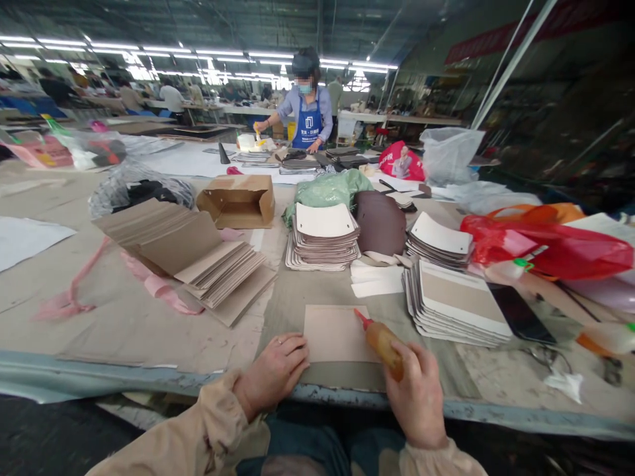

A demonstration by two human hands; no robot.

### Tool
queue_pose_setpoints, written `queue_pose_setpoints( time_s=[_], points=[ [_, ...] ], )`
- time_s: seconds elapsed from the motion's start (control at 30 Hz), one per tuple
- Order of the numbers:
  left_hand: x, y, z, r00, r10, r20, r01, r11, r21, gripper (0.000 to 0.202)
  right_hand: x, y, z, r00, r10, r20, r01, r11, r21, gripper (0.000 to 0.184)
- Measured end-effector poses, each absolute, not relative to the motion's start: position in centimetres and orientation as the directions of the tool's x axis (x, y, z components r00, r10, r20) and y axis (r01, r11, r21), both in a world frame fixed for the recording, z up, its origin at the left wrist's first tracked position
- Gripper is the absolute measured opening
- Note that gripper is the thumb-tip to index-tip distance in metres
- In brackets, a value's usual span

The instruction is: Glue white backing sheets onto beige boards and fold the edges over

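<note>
A beige cardboard panel (333, 332) lies flat at the near edge of the work table (124, 324). My left hand (272, 373) rests on the panel's left edge, fingers curled and pressing it down. My right hand (417, 395) is closed round an amber glue bottle (381, 340) with a red nozzle, tilted so the tip points at the panel's upper right corner.
A fanned stack of brown cardboard sheets (198, 258) lies left, an open carton (239, 200) behind it. Stacks of white-topped pieces (323, 238) and beige-faced panels (456, 301) stand ahead and right, beside a black phone (520, 314) and red bags (550, 248). A person in a blue apron (308, 119) works at the far end.
</note>
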State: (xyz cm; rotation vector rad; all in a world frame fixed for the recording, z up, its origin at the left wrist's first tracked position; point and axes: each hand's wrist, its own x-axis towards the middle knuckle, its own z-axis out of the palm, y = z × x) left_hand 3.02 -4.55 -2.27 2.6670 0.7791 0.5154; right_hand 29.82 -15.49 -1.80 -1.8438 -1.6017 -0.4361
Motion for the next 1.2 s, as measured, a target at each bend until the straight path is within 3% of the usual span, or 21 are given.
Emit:
queue_pose_setpoints(
  time_s=[0.3,0.4,0.47,0.57,0.63,0.73,0.8,0.9,1.03,1.2],
  points=[
    [2.7,-4.6,-3.0,0.770,0.566,0.293,0.444,-0.806,0.391,0.020,30.7,-15.9,-1.7,0.246,0.701,0.670,0.962,-0.094,-0.255,0.027],
    [2.8,-4.6,-3.0,0.761,0.565,0.317,0.438,-0.810,0.390,0.017,30.4,-16.0,-1.5,0.352,0.662,0.661,0.924,-0.134,-0.359,0.030],
    [2.8,-4.6,-3.2,0.748,0.566,0.345,0.435,-0.812,0.390,0.016,30.3,-16.1,-1.2,0.481,0.614,0.626,0.856,-0.173,-0.488,0.038],
    [2.8,-4.7,-3.6,0.720,0.568,0.400,0.424,-0.815,0.394,0.015,30.1,-16.2,-0.5,0.764,0.506,0.400,0.562,-0.217,-0.798,0.052],
    [2.7,-4.7,-3.8,0.710,0.568,0.417,0.418,-0.816,0.400,0.015,30.0,-16.2,-0.1,0.855,0.488,0.175,0.253,-0.099,-0.962,0.056],
    [2.7,-4.7,-4.0,0.706,0.569,0.423,0.407,-0.814,0.416,0.015,29.6,-16.3,-0.1,0.796,0.605,0.026,-0.027,0.078,-0.997,0.054],
    [2.6,-4.7,-3.9,0.704,0.572,0.421,0.402,-0.809,0.428,0.015,29.2,-16.4,-0.5,0.757,0.652,0.040,0.037,0.018,-0.999,0.053],
    [2.6,-4.7,-3.8,0.707,0.579,0.406,0.399,-0.801,0.447,0.015,28.4,-16.3,-1.3,0.661,0.736,0.150,0.320,-0.096,-0.942,0.051],
    [2.6,-4.7,-3.8,0.707,0.578,0.407,0.386,-0.798,0.463,0.016,27.6,-15.6,-1.8,0.381,0.848,0.368,0.650,0.038,-0.759,0.038],
    [2.6,-4.6,-3.9,0.709,0.576,0.408,0.369,-0.795,0.481,0.017,27.2,-14.5,-1.7,0.186,0.855,0.484,0.792,0.161,-0.589,0.031]
  ],
)
